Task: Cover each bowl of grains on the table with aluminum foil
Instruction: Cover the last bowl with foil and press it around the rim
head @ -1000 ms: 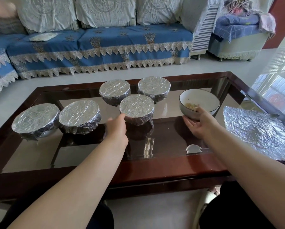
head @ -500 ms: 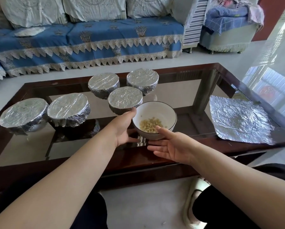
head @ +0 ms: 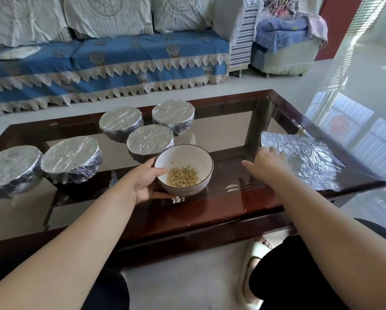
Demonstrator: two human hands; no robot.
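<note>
1. Head view: the left hand [head: 146, 183] cups the open bowl [head: 184, 170] of grains near the table's [head: 210, 218] front edge — keep it steady there.
2. The right hand [head: 264, 163], fingers spread, reaches the foil sheet [head: 304, 161] — lift it flat, centre it over the rim, then crimp like the five covered bowls [head: 150, 140].
</note>
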